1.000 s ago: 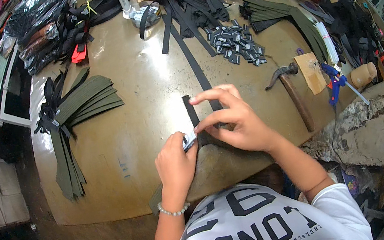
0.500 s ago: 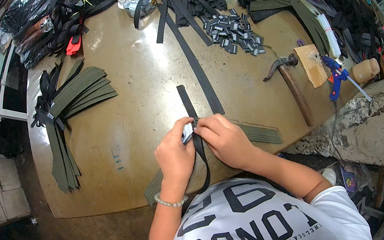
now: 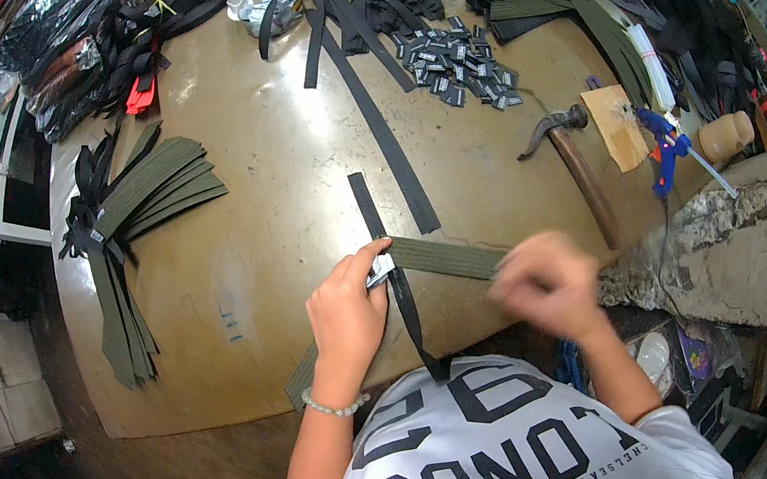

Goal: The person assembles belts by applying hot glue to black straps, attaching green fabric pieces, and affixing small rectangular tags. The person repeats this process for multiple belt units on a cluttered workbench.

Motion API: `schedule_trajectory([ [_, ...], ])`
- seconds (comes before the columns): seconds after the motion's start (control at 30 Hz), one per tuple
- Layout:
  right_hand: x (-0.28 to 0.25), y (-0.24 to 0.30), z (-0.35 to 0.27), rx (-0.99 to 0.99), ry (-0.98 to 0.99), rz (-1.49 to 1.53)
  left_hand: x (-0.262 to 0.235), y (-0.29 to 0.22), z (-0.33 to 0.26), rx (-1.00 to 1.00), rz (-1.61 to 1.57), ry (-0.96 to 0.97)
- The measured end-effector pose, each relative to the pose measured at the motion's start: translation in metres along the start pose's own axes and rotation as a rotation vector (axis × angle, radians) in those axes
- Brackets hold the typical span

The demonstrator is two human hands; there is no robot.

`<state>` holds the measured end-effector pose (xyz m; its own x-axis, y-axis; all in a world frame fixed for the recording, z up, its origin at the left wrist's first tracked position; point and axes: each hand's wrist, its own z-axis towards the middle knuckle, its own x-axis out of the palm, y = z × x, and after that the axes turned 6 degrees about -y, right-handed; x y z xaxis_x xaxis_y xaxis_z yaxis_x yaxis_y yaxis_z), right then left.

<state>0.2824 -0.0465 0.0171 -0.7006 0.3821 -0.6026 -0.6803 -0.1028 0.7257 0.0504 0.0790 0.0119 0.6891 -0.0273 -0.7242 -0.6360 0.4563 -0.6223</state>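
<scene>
Right hand (image 3: 545, 285) has pulled away from the strap join since half a second ago, now blurred off to the right above the worktop (image 3: 296, 203) edge; its fingers look loosely curled, cannot tell if they hold anything. Left hand (image 3: 347, 312) stays put, fingers pinched shut on a small metal clip (image 3: 380, 271) where the black strap (image 3: 389, 259) crosses the olive strap (image 3: 448, 259). Looks like one fitting step just ended. Farther off: hammer (image 3: 575, 169), olive strap bundle (image 3: 134, 205), pile of clips (image 3: 456, 65).
</scene>
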Motion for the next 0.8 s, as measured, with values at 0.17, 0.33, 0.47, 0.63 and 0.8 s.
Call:
schedule_trajectory([
  [0.17,-0.112,-0.152,0.005,0.393,-1.224,-0.494,-0.013,-0.011,-0.005,-0.306,-0.122,-0.014],
  [0.33,-0.162,-0.178,0.036,0.741,-0.686,-0.316,-0.026,-0.012,-0.026,-0.132,-0.020,-0.003],
  [0.47,-0.114,-0.076,0.078,0.491,-0.514,-0.131,-0.015,-0.006,-0.031,-0.067,0.093,0.030],
  [0.63,-0.023,0.010,0.094,-0.012,0.263,0.094,-0.008,-0.002,-0.028,-0.037,0.131,0.034],
  [0.8,0.006,0.016,0.110,0.017,0.336,-0.036,-0.009,-0.002,-0.030,-0.039,0.144,0.016],
])
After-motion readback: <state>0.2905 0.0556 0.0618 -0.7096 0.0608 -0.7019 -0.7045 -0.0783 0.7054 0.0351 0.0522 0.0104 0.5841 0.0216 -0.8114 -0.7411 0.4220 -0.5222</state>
